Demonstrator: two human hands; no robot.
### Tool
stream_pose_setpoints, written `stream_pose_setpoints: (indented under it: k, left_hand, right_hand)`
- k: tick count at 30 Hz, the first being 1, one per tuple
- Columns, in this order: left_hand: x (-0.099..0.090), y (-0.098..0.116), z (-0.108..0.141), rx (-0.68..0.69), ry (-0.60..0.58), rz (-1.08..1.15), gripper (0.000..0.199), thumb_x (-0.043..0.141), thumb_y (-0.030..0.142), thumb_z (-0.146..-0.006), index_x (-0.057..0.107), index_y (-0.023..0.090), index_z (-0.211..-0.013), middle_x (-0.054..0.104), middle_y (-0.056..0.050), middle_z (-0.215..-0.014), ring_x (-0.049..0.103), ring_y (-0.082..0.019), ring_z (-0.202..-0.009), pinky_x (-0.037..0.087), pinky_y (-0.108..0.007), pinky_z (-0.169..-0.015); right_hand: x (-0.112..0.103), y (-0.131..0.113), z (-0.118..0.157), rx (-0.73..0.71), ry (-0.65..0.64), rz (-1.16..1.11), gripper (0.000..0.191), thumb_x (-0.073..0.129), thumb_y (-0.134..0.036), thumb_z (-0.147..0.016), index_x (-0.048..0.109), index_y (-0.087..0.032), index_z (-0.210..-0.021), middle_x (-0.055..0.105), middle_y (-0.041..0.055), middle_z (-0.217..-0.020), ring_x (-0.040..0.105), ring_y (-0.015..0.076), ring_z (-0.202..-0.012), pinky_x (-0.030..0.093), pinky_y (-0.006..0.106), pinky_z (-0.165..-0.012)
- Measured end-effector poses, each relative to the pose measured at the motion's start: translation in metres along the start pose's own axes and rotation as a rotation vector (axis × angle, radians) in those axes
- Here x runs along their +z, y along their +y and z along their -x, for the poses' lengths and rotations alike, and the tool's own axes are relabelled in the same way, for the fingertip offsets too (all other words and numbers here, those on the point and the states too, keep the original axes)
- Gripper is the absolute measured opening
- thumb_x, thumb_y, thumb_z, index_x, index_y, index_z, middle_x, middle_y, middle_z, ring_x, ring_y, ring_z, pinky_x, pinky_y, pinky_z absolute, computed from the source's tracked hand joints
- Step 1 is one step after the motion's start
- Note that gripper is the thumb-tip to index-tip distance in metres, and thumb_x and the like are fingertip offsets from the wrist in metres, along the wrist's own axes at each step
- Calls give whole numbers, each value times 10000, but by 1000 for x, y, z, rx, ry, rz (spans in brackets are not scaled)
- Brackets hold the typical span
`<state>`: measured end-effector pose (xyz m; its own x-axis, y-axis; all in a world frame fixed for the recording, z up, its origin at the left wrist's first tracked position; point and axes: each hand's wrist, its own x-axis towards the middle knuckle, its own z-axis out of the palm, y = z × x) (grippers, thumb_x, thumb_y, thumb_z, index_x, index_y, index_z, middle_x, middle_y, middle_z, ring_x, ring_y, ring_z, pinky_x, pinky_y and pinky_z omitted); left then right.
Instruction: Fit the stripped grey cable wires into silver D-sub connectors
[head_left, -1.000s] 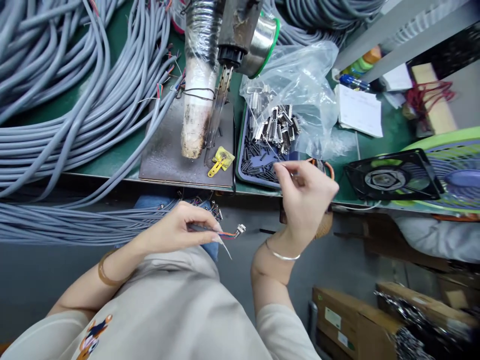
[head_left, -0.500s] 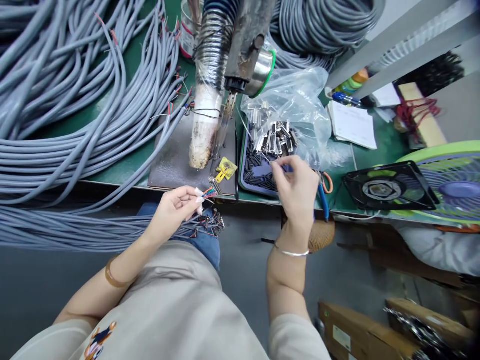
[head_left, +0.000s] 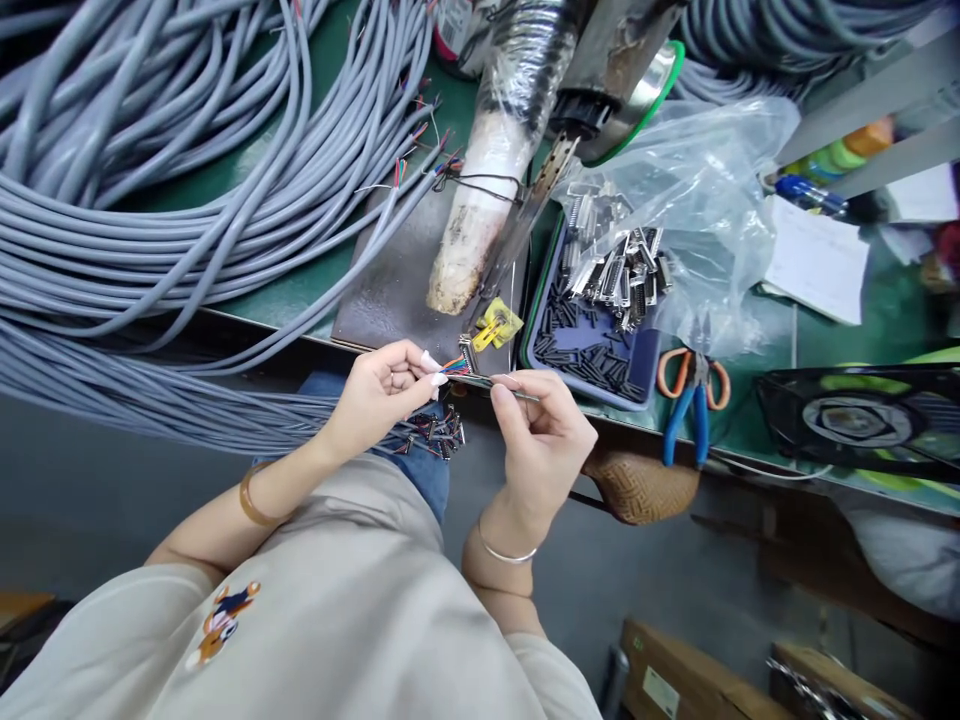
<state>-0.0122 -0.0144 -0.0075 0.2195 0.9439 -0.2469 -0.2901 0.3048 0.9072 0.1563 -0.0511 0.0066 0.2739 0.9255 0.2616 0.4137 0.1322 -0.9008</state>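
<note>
My left hand (head_left: 390,385) is closed in a pinch around coloured wires (head_left: 454,366) at the end of a grey cable. A small metal-shelled connector (head_left: 468,352) sits at the tips of these wires. My right hand (head_left: 541,430) is closed, with thumb and forefinger pinching a thin grey strip (head_left: 480,380) that reaches across to the left fingertips; its exact kind is not clear. Below the hands, several finished-looking cable ends with connectors (head_left: 435,432) lie over my lap. A yellow clip-like piece (head_left: 496,324) lies just beyond the connector.
Grey cables (head_left: 187,250) cover the left. A soldering iron (head_left: 536,200) and a white-wrapped hose (head_left: 472,230) hang over a dark plate (head_left: 390,300). A tray (head_left: 646,362) holds connectors and black tubes. Pliers (head_left: 696,395), a fan (head_left: 862,422) and a plastic bag (head_left: 720,200) stand right.
My right hand has come from above the tray down and left to meet the left hand at the wires. The view has shifted, showing the pliers more fully.
</note>
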Motion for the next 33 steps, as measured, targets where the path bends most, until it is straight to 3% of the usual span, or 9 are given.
stream_pose_setpoints:
  k: [5,12,15,18,21,24,26,30,33]
  left_hand:
    - [-2,-3,0,27,-16,-8,300,864,336,-725,637,148,-782,656,20,-626,464,-26,-438,363,-145,-414]
    - [-2,-4,1,50,-77,-14,290,860,338,-750,655,142,-809,649,25,-645,478,-28,-461,404,-148,-447]
    - [-2,-4,3,29,-133,-3,339,849,375,-784,661,156,-964,698,0,-774,545,-43,-477,478,-165,-470]
    - [-4,-4,7,72,-192,-11,328,788,377,-858,663,177,-1086,732,-51,-973,587,-48,-485,518,-186,-482]
    - [-8,-1,8,149,-271,-97,202,712,338,-922,735,157,-1008,736,-98,-1032,630,-75,-582,545,-198,-542]
    - [-11,1,8,245,-290,-149,148,729,288,-898,776,160,-958,753,-118,-1029,721,-164,-874,607,-243,-772]
    - [-12,1,7,291,-280,-151,120,752,267,-875,782,167,-935,763,-112,-1002,727,-180,-963,599,-253,-846]
    - [-10,0,6,317,-254,-167,55,769,221,-840,757,167,-841,761,-78,-910,714,-143,-834,577,-223,-750]
    - [-6,1,3,260,-173,-154,108,792,211,-790,698,161,-774,744,-56,-848,695,-131,-763,564,-218,-700]
  right_hand:
    - [-2,-3,-2,-18,5,-18,51,736,-244,-896,762,-229,-855,689,8,-838,489,95,-603,335,260,-511]
    - [1,-6,-2,-24,-140,53,70,718,-262,-914,772,-237,-877,700,0,-840,402,78,-518,356,271,-505]
    - [2,-5,1,-44,-215,91,88,711,-298,-924,784,-252,-905,719,15,-858,433,89,-530,381,277,-506]
    - [0,-1,2,-61,-108,105,164,712,-356,-921,785,-273,-1043,702,-3,-808,391,83,-505,352,265,-479]
    - [-4,4,-1,12,17,124,317,719,-406,-901,750,-268,-1185,742,5,-879,310,60,-460,302,254,-433]
    - [-4,9,-7,118,-102,59,286,736,-432,-878,783,-233,-1078,763,24,-836,419,77,-464,374,250,-437]
    - [-2,11,-9,159,-170,-67,266,751,-446,-863,792,-226,-1006,736,8,-731,542,110,-512,454,251,-477]
    - [3,10,-10,214,-292,-241,324,722,-499,-886,796,-232,-1053,696,-18,-658,597,122,-531,485,254,-501]
    - [6,6,-9,153,-192,-110,339,642,-508,-945,805,-227,-1039,637,-26,-608,548,119,-508,461,274,-515]
